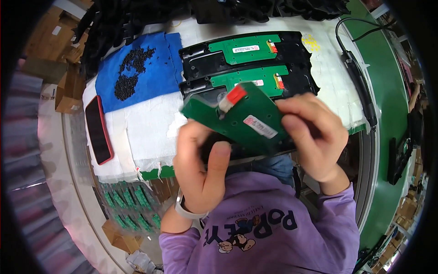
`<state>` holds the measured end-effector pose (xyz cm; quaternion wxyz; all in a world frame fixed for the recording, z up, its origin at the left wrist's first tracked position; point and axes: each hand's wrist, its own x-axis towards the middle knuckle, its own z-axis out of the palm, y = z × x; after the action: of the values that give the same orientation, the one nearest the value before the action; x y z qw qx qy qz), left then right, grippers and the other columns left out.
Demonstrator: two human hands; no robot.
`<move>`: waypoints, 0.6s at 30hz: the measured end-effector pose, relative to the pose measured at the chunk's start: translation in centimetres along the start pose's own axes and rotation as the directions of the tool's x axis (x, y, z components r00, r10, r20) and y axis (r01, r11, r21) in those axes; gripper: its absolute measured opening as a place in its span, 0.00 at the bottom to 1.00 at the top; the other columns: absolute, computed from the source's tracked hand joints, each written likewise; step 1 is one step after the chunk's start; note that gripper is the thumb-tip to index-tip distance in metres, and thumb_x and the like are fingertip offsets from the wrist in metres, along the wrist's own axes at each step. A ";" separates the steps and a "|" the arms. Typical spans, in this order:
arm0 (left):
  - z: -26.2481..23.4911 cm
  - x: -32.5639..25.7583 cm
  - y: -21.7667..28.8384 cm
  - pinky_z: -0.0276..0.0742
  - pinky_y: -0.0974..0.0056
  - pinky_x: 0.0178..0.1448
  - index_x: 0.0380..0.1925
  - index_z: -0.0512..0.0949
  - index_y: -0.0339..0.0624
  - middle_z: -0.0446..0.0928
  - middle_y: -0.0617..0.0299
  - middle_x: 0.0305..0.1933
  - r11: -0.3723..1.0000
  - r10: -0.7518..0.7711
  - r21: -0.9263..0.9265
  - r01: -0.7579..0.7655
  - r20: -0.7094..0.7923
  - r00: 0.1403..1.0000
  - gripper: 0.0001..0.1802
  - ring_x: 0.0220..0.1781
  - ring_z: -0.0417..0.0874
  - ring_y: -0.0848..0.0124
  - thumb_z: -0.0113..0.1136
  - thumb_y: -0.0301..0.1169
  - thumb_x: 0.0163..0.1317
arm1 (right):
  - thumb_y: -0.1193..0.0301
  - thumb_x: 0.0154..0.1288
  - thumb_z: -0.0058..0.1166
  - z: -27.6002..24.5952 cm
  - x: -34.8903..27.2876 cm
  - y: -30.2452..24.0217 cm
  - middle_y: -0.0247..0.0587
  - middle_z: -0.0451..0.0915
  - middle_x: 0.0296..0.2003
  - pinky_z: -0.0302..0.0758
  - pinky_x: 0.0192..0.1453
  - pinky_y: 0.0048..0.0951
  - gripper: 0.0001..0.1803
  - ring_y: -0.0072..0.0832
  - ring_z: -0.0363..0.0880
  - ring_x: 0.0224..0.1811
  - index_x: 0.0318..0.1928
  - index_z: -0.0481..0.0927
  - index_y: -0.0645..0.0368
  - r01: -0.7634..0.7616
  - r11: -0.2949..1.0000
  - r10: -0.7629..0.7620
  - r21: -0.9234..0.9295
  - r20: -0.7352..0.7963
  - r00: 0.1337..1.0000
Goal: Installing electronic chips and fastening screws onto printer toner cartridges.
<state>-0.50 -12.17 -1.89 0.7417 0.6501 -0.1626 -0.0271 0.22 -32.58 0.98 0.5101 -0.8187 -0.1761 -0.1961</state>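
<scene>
A green circuit board [237,116] with a red-and-white connector and a white label is held up close to the camera, tilted. My left hand [200,169] grips its lower left from below, thumb up against a black part beneath it. My right hand [312,137] pinches its right end. Behind it on the white padded table [146,132] lie two black plastic housings [200,57], each with a green circuit board [244,48] fitted in it.
A blue cloth [157,68] holds a pile of small black screws [130,73]. A red-cased phone [98,130] lies at the left. Below the table edge sits a box of green boards [130,205]. A black cabled tool [360,86] rests by the green conveyor [388,105].
</scene>
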 end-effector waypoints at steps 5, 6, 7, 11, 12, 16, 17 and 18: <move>-1.7 -0.8 -1.2 0.61 0.48 0.64 0.54 0.63 0.35 0.64 0.40 0.62 0.688 0.397 0.616 -0.385 0.125 0.909 0.43 0.62 0.66 0.45 0.75 0.39 0.40 | 0.83 0.52 0.53 -1.6 0.7 2.2 0.42 0.77 0.27 0.70 0.36 0.28 0.08 0.32 0.72 0.28 0.35 0.81 0.65 0.019 0.993 0.003 -0.118 0.182 0.983; -1.7 -1.1 -1.2 0.62 0.47 0.64 0.54 0.64 0.35 0.64 0.40 0.61 0.588 0.397 0.693 -0.418 0.203 0.895 0.45 0.62 0.67 0.45 0.76 0.41 0.38 | 0.83 0.51 0.53 -1.6 0.8 2.9 0.42 0.77 0.27 0.70 0.40 0.31 0.08 0.34 0.72 0.30 0.34 0.81 0.64 0.111 0.979 -0.063 -0.173 0.260 0.964; -1.7 -1.2 -1.1 0.63 0.46 0.62 0.55 0.64 0.36 0.64 0.41 0.61 0.542 0.338 0.731 -0.415 0.262 0.904 0.46 0.60 0.68 0.45 0.76 0.42 0.37 | 0.83 0.46 0.54 -1.4 0.5 3.2 0.41 0.75 0.23 0.69 0.42 0.31 0.09 0.35 0.70 0.33 0.32 0.81 0.67 0.054 0.989 -0.016 -0.140 0.262 0.965; -1.0 -1.9 -3.4 0.66 0.46 0.58 0.54 0.66 0.36 0.67 0.44 0.59 0.569 0.342 0.740 -0.358 0.184 0.922 0.38 0.56 0.72 0.48 0.73 0.36 0.43 | 0.82 0.44 0.55 -0.9 0.2 3.7 0.41 0.74 0.22 0.69 0.42 0.32 0.10 0.35 0.70 0.33 0.32 0.82 0.66 0.061 0.995 -0.025 -0.084 0.377 0.926; -0.9 -1.9 -3.4 0.66 0.46 0.58 0.54 0.66 0.36 0.67 0.44 0.59 0.571 0.341 0.738 -0.360 0.186 0.922 0.38 0.56 0.72 0.48 0.73 0.36 0.43 | 0.82 0.44 0.55 -0.9 0.1 3.7 0.41 0.74 0.22 0.69 0.42 0.32 0.10 0.35 0.70 0.33 0.32 0.82 0.66 0.059 0.995 -0.022 -0.086 0.375 0.927; -0.6 -1.6 -3.0 0.67 0.47 0.55 0.51 0.72 0.40 0.69 0.48 0.57 0.582 0.308 0.740 -0.338 0.185 0.933 0.34 0.52 0.74 0.53 0.72 0.35 0.42 | 0.83 0.42 0.56 -1.1 0.0 3.7 0.41 0.74 0.25 0.70 0.44 0.33 0.12 0.36 0.71 0.36 0.32 0.82 0.65 0.095 0.986 -0.037 -0.139 0.374 0.927; -0.6 -1.5 -2.9 0.67 0.48 0.54 0.49 0.74 0.43 0.71 0.50 0.56 0.542 0.303 0.762 -0.355 0.217 0.928 0.31 0.51 0.75 0.55 0.71 0.35 0.42 | 0.83 0.42 0.57 -1.1 0.0 3.7 0.42 0.74 0.28 0.71 0.45 0.34 0.12 0.37 0.71 0.37 0.33 0.82 0.64 0.139 0.973 -0.062 -0.182 0.377 0.924; -0.5 -1.3 -2.7 0.67 0.48 0.54 0.49 0.74 0.43 0.71 0.50 0.56 0.545 0.297 0.761 -0.352 0.218 0.930 0.31 0.51 0.75 0.55 0.71 0.35 0.42 | 0.83 0.42 0.57 -1.0 0.0 3.7 0.42 0.74 0.28 0.71 0.45 0.34 0.12 0.37 0.71 0.37 0.33 0.82 0.64 0.133 0.974 -0.056 -0.181 0.377 0.924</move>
<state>-1.18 -11.81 -4.83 0.3657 0.8662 -0.2983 0.1641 1.88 -35.03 -1.47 0.3714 -0.8793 -0.2873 -0.0797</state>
